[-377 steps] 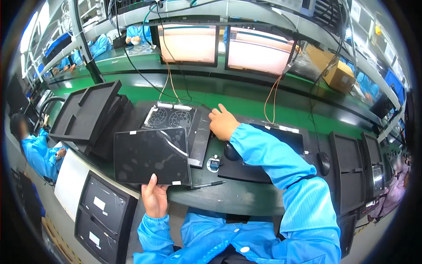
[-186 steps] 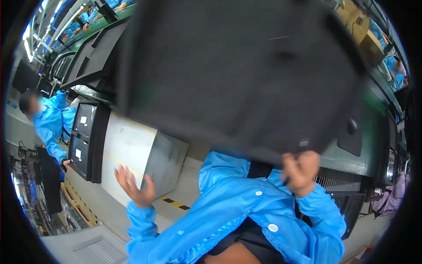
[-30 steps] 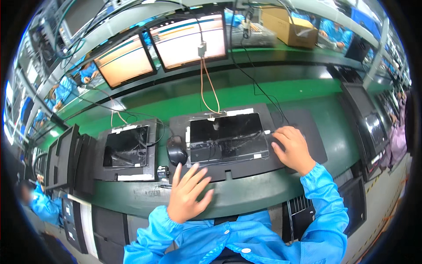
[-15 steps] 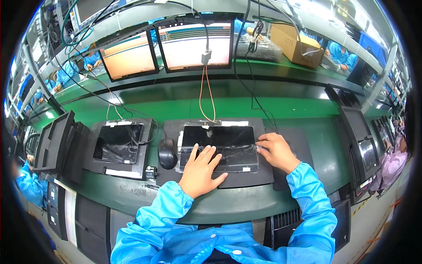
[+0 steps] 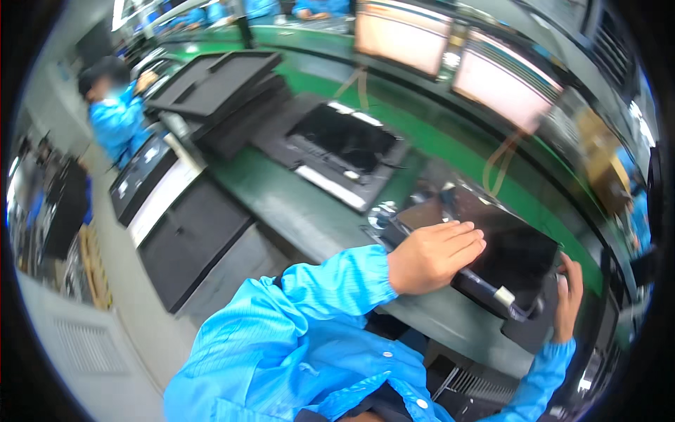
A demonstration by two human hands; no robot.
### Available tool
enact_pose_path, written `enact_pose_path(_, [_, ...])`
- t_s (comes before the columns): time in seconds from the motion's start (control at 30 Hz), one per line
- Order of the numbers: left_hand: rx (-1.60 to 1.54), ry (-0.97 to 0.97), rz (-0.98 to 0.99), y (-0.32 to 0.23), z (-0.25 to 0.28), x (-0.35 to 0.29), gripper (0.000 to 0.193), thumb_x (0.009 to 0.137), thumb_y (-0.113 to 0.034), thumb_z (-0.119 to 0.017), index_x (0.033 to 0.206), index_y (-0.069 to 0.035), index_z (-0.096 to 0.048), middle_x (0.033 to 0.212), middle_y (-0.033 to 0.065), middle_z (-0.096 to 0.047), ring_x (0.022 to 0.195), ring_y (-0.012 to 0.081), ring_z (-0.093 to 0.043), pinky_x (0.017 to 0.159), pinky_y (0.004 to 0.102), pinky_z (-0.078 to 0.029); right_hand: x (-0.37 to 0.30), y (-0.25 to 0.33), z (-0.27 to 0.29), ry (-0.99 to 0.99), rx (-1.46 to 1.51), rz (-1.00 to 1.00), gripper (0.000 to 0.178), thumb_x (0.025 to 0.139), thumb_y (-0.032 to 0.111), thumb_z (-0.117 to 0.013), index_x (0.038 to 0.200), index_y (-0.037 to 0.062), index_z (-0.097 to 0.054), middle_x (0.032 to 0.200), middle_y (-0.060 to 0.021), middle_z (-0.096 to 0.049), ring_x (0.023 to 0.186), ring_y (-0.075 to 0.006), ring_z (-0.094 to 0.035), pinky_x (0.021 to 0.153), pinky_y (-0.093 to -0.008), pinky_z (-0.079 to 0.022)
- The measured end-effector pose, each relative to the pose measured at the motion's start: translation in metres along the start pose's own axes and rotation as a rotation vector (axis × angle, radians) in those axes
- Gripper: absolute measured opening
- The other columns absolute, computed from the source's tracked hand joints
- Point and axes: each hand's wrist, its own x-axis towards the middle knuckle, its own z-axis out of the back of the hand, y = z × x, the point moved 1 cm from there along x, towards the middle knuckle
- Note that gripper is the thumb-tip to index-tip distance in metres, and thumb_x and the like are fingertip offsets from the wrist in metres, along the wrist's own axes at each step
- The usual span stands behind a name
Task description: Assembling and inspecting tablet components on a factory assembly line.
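Observation:
A black flat screen panel [image 5: 517, 243] with a glossy face is between my hands at the bench's front. My left hand [image 5: 436, 257] lies over its left part, fingers stretched out side by side; the thumb is hidden. At the right edge, my right hand [image 5: 568, 299] has its fingers and thumb curled on the panel's corner. A small white tab [image 5: 503, 295] shows on the panel's near edge. Blur hides whether the panel lies flat or is tipped up. Beneath it is a dark mat [image 5: 527, 330].
To the left, a second black panel [image 5: 344, 137] rests on a dark board. Beyond stand stacked black trays [image 5: 211, 88]. Two lit monitors [image 5: 506, 81] stand behind the bench [image 5: 281, 204]. A cable [image 5: 498, 169] runs down to my panel. A co-worker in blue [image 5: 116, 119] sits far left.
The whole view has swung left and tilted. My left hand's spread fingers have come together over the panel. My right hand remains at the panel's right edge.

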Motion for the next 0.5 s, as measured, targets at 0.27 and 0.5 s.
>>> enact_pose_path(0.27, [-0.28,-1.074,1.161,0.002,0.268,-0.191,0.035,0.102,-0.014,-0.066,0.132,0.001,-0.058,0.124,0.0119,-0.068,0.107,0.0224,-0.068,0.095,0.0384,-0.055,-0.054,-0.083,-0.055,-0.206,-0.322,-0.163,0.039,0.103,0.017,-0.062,0.139,-0.0004,-0.058,0.144,-0.0162,-0.054,0.138,-0.0325,-0.05,0.117,-0.0418,-0.036])
enact_pose_path(0.5, [-0.511,-1.311,1.628,0.081,0.421,-0.427,0.039,0.104,-0.016,-0.061,0.137,0.003,-0.053,0.126,0.0193,-0.067,0.112,0.0344,-0.068,0.1,0.0493,-0.055,-0.074,-0.139,-0.041,-0.216,-0.386,-0.213,0.039,0.104,0.019,-0.062,0.137,-0.0019,-0.058,0.143,-0.0159,-0.055,0.137,-0.0313,-0.05,0.116,-0.0412,-0.035])
